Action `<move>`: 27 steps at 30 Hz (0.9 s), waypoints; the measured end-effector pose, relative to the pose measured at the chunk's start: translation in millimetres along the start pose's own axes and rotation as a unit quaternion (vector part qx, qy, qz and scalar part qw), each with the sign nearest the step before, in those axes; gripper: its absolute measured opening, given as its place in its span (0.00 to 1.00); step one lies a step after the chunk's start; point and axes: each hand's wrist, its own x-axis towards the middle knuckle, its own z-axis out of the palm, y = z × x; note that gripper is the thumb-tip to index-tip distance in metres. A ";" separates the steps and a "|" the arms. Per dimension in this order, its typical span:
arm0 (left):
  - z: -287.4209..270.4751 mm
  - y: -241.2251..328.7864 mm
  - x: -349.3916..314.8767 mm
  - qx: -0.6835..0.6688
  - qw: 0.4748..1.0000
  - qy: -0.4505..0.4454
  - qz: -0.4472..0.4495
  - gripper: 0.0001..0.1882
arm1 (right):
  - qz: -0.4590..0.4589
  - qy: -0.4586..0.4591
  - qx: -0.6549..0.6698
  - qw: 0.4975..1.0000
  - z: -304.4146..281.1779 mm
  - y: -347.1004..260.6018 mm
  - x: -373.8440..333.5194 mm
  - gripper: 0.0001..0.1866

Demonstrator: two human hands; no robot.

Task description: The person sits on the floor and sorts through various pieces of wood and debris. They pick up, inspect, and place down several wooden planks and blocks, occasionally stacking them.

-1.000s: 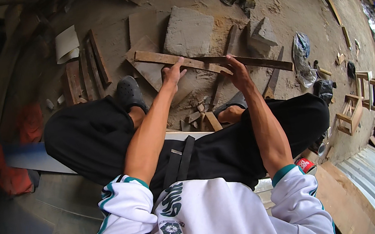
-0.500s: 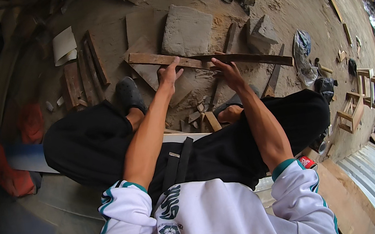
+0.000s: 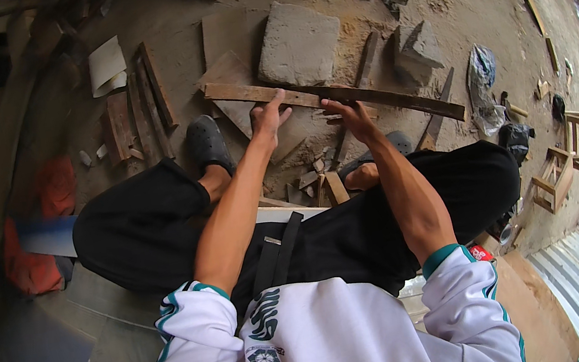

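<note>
My left hand (image 3: 270, 119) is closed around a lighter brown wooden strip (image 3: 234, 92), which slants to the far left. In my right hand (image 3: 352, 119) is a darker wooden strip (image 3: 409, 99) that reaches out to the right. The inner ends of the two strips overlap between my hands, in front of a grey concrete slab (image 3: 298, 44). My fingers partly hide where the strips meet, so I cannot tell whether they are joined. Both are held above the ground.
Wood offcuts (image 3: 337, 187) lie between my feet. At the left are several wooden pieces (image 3: 118, 128). A broken concrete block (image 3: 417, 51), a saw-like grey blade (image 3: 440, 108) and a plastic bag (image 3: 483, 86) lie to the right. Small wooden frames (image 3: 554, 178) stand farther right.
The darker strip has tilted, its right end swinging nearer to me. Its inner end now lies closer along the lighter strip. My right hand has turned slightly; both hands keep their strips.
</note>
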 end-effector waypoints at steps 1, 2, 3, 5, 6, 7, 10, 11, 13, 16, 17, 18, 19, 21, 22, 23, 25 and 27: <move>-2.7 -1.2 -0.3 0.008 1.000 0.006 0.000 0.26 | -0.002 0.012 -0.006 1.000 4.2 -2.3 0.7 0.27; -2.1 -1.2 -0.5 0.014 1.000 0.008 0.000 0.26 | -0.006 0.027 -0.013 1.000 4.7 -4.7 1.7 0.26; -1.5 -1.2 -0.7 0.020 1.000 0.011 0.001 0.26 | -0.010 0.041 -0.021 0.999 7.0 -6.9 2.6 0.26; -5.3 -1.7 0.2 0.034 0.999 0.041 0.012 0.25 | -0.050 0.069 -0.034 0.996 13.3 -6.5 6.7 0.22; -9.8 -0.9 2.5 0.038 0.998 0.044 0.014 0.25 | -0.050 0.080 -0.040 0.995 15.6 -9.0 9.1 0.21; -15.0 -0.2 4.4 0.041 0.998 0.048 0.016 0.26 | -0.051 0.092 -0.047 0.993 19.0 -11.0 11.7 0.20; -36.2 10.2 5.8 0.005 0.999 0.032 0.025 0.29 | -0.097 0.148 -0.056 0.983 28.5 -27.9 22.7 0.18; -43.3 14.3 6.1 -0.012 0.998 0.045 0.037 0.30 | -0.119 0.156 -0.063 0.979 26.9 -33.3 27.2 0.19; -60.7 22.0 6.7 -0.048 0.994 0.077 0.063 0.32 | -0.143 0.207 -0.130 0.959 23.6 -50.5 36.5 0.19; -95.9 30.0 16.1 -0.145 0.978 0.131 0.076 0.39 | -0.200 0.263 -0.170 0.929 14.9 -71.3 52.8 0.19; -111.6 32.4 21.8 -0.172 0.970 0.155 0.078 0.40 | -0.207 0.265 -0.162 0.928 9.8 -79.7 54.4 0.19; -125.6 37.4 25.6 -0.215 0.956 0.188 0.073 0.42 | -0.205 0.283 -0.175 0.921 7.9 -84.6 58.4 0.19; -139.9 42.3 29.2 -0.228 0.943 0.228 0.083 0.46 | -0.215 0.268 -0.175 0.923 4.3 -86.2 56.5 0.16; -171.9 49.0 43.8 -0.203 0.916 0.338 0.075 0.51 | -0.179 0.255 -0.232 0.921 6.2 -93.1 51.8 0.12; -192.7 51.7 52.2 -0.178 0.917 0.345 0.090 0.52 | -0.201 0.248 -0.200 0.926 14.9 -88.6 50.9 0.11; -221.1 48.6 62.0 -0.152 0.917 0.354 0.105 0.54 | -0.190 0.230 -0.232 0.926 17.3 -80.0 54.5 0.11; -248.1 52.2 73.7 -0.149 0.931 0.326 0.071 0.52 | -0.177 0.194 -0.253 0.931 20.7 -54.5 65.0 0.13; -244.9 64.5 73.7 -0.097 0.938 0.330 0.038 0.49 | -0.171 0.172 -0.307 0.920 28.8 -30.1 73.0 0.12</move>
